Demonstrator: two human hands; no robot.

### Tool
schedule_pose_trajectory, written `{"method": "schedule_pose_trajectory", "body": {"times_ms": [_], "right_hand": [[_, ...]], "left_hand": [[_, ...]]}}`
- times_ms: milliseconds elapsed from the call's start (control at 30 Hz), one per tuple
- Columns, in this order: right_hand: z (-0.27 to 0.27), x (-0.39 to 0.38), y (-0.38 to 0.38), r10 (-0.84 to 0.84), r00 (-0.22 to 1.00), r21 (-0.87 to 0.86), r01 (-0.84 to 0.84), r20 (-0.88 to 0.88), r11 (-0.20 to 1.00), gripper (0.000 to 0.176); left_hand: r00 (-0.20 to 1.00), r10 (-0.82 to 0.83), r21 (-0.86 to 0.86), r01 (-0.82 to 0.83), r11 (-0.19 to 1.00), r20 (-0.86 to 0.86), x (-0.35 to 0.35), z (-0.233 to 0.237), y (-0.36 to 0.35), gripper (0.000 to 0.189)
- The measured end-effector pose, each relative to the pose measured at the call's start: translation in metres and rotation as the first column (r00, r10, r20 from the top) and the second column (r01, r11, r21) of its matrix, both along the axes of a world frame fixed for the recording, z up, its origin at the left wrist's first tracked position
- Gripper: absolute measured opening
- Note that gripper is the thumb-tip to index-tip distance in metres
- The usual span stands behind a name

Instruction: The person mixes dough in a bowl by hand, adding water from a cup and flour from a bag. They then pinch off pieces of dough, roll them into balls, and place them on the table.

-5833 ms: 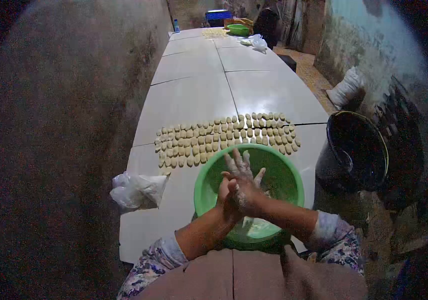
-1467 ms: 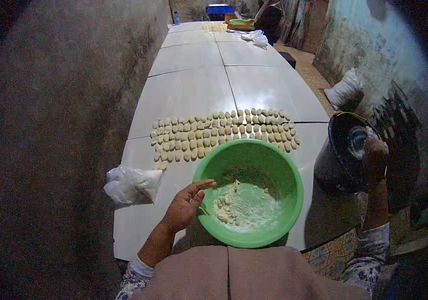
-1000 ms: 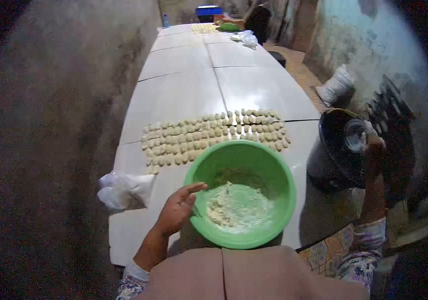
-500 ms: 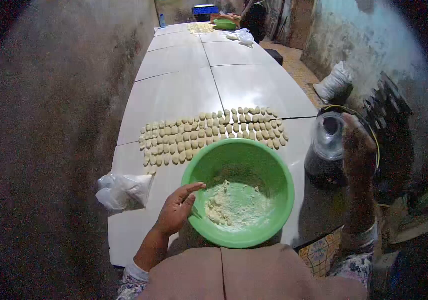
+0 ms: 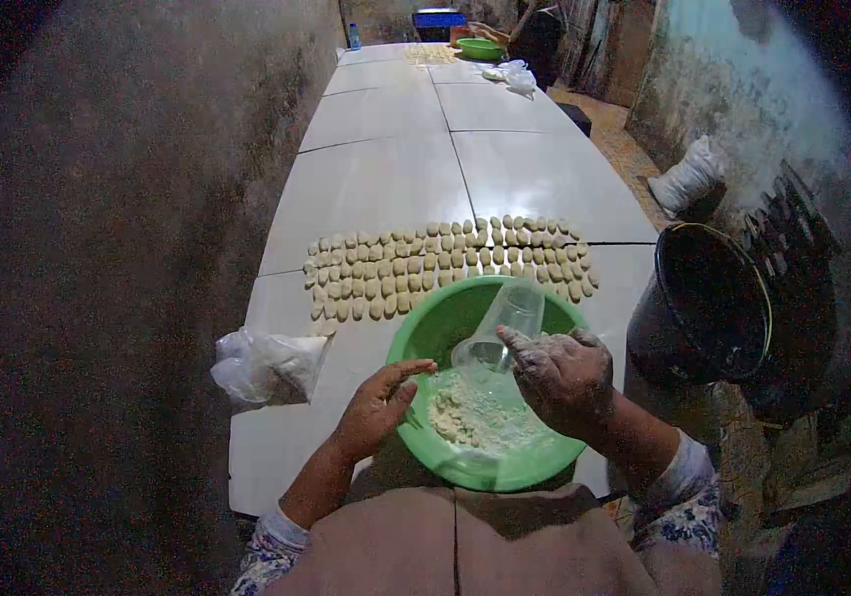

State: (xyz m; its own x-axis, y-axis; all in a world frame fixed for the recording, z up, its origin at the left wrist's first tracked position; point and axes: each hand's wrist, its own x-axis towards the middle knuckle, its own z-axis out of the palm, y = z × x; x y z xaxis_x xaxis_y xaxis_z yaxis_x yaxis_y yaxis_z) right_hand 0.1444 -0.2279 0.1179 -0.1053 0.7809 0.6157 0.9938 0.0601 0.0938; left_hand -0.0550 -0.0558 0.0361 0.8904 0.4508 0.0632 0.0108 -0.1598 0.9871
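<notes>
A green bowl [image 5: 408, 343] stands at the near end of the table, with floury, crumbly dough [image 5: 475, 415] in its bottom. Over the bowl, my right hand [image 5: 567, 382], dusted with flour, grips a clear plastic cup [image 5: 517, 323] that is tilted with its mouth toward the dough. My left hand [image 5: 376, 409] rests at the left rim of the bowl, fingers pinched around the edge or lying against it, thumb apart from the forefinger. Just beyond the bowl, rows of small oval dough pieces [image 5: 386, 268] lie on the table.
The long white table [image 5: 376, 179] runs away from me. A plastic bag of white powder [image 5: 277, 366] lies at its left edge. A black bucket [image 5: 704, 303] stands at the right. Farther off are a white sack [image 5: 687, 177], another green bowl [image 5: 480, 48] and a person's arm.
My right hand has brought the clear cup from above the black bucket leftward over the green bowl and tilted it. My left hand has stayed at the rim. The view has shifted slightly.
</notes>
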Motion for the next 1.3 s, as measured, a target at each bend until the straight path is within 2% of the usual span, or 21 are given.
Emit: {"method": "schedule_pose_trajectory", "body": {"times_ms": [133, 167, 267, 300, 400, 467, 533, 567, 600, 667, 733, 800, 867, 933, 1000, 1033, 1100, 1133, 1200, 1267, 1300], "right_hand": [[0.003, -0.002, 0.002, -0.004, 1.000, 0.007, 0.005, -0.008, 1.000, 0.048], [0.003, -0.002, 0.001, -0.027, 0.998, 0.004, 0.026, 0.049, 1.000, 0.049], [0.008, -0.008, 0.001, 0.010, 0.999, -0.016, -0.009, 0.036, 1.000, 0.049], [0.002, -0.008, 0.002, 0.006, 0.997, 0.008, -0.006, 0.074, 1.000, 0.049], [0.003, -0.008, 0.005, 0.052, 0.998, 0.044, -0.054, 0.046, 0.998, 0.047], [0.008, -0.006, 0.006, 0.026, 0.999, 0.003, -0.026, 0.028, 1.000, 0.047], [0.013, 0.001, 0.008, -0.013, 0.988, 0.047, 0.021, -0.153, 0.999, 0.033], [0.025, -0.001, 0.006, -0.147, 0.978, -0.005, 0.148, -0.151, 0.989, 0.027], [0.019, 0.014, 0.011, -0.030, 0.971, 0.155, 0.069, -0.238, 0.985, 0.023], [0.035, 0.017, 0.006, -0.090, 0.945, 0.174, 0.150, -0.315, 0.973, 0.022], [0.037, 0.023, 0.001, -0.091, 0.960, 0.202, 0.148, -0.264, 0.968, 0.023], [0.041, 0.020, -0.004, -0.092, 0.972, 0.233, 0.143, -0.216, 0.962, 0.025], [0.045, 0.004, -0.011, -0.172, 0.984, 0.060, 0.176, -0.054, 0.983, 0.029], [0.033, -0.003, -0.008, -0.110, 0.992, 0.112, 0.116, -0.063, 0.987, 0.031], [0.027, -0.011, -0.009, -0.099, 0.992, -0.042, 0.096, -0.078, 0.995, 0.035], [0.013, -0.008, -0.006, -0.036, 0.999, 0.052, 0.038, -0.038, 0.998, 0.049], [0.008, -0.010, -0.001, -0.015, 0.999, 0.066, 0.018, -0.043, 0.998, 0.049], [0.008, -0.012, 0.002, 0.006, 0.999, 0.079, -0.002, -0.046, 0.997, 0.048], [0.009, -0.015, 0.003, 0.019, 1.000, 0.076, -0.017, -0.025, 0.997, 0.047], [0.011, -0.017, 0.004, 0.013, 1.000, 0.052, -0.012, -0.019, 0.999, 0.045], [0.011, -0.015, 0.006, 0.035, 0.995, 0.088, -0.027, -0.090, 0.996, 0.043]], "left_hand": [[1.000, -0.002, -0.002, 0.002, 1.000, 0.003, 0.000, -0.001, 0.001, 0.039], [1.000, -0.014, 0.013, 0.014, 1.000, 0.017, 0.000, -0.003, 0.002, 0.039], [1.000, -0.006, -0.059, 0.007, 0.998, 0.004, 0.002, -0.003, 0.001, 0.038], [1.000, -0.010, -0.029, 0.009, 1.000, -0.023, 0.001, -0.003, 0.003, 0.037], [1.000, -0.015, -0.083, 0.015, 0.996, -0.001, 0.002, -0.004, 0.003, 0.037], [1.000, -0.021, -0.060, 0.021, 0.998, 0.010, 0.002, -0.001, 0.002, 0.037], [1.000, -0.011, -0.001, 0.011, 1.000, 0.004, 0.002, -0.001, 0.003, 0.037], [1.000, -0.010, -0.001, 0.010, 1.000, 0.005, 0.002, -0.004, 0.004, 0.037], [1.000, -0.022, -0.001, 0.022, 1.000, 0.003, 0.001, -0.009, 0.006, 0.036], [0.999, -0.036, -0.003, 0.036, 0.999, 0.008, 0.002, -0.009, 0.008, 0.035], [0.999, -0.046, 0.106, 0.046, 0.993, -0.005, 0.001, 0.002, 0.006, 0.035], [0.999, -0.038, 0.076, 0.038, 0.996, -0.001, 0.002, 0.004, 0.003, 0.036], [1.000, -0.024, 0.097, 0.025, 0.995, -0.007, 0.002, 0.000, 0.003, 0.037], [0.999, -0.026, 0.040, 0.027, 0.999, -0.025, 0.002, -0.004, 0.003, 0.036], [1.000, -0.011, 0.098, 0.009, 0.995, 0.019, 0.002, -0.006, 0.004, 0.037], [1.000, -0.010, 0.099, 0.009, 0.995, 0.018, 0.002, -0.007, 0.003, 0.037], [1.000, 0.015, -0.045, -0.015, 0.999, -0.010, 0.002, -0.007, 0.000, 0.037], [1.000, 0.015, -0.043, -0.016, 0.999, -0.009, 0.001, -0.004, 0.000, 0.037], [1.000, -0.001, 0.087, 0.003, 0.996, -0.023, -0.002, 0.004, 0.000, 0.037], [1.000, -0.002, 0.068, 0.004, 0.998, -0.028, -0.002, 0.006, -0.001, 0.036], [0.999, -0.004, 0.047, 0.006, 0.999, -0.034, -0.002, 0.006, -0.001, 0.035]]}}
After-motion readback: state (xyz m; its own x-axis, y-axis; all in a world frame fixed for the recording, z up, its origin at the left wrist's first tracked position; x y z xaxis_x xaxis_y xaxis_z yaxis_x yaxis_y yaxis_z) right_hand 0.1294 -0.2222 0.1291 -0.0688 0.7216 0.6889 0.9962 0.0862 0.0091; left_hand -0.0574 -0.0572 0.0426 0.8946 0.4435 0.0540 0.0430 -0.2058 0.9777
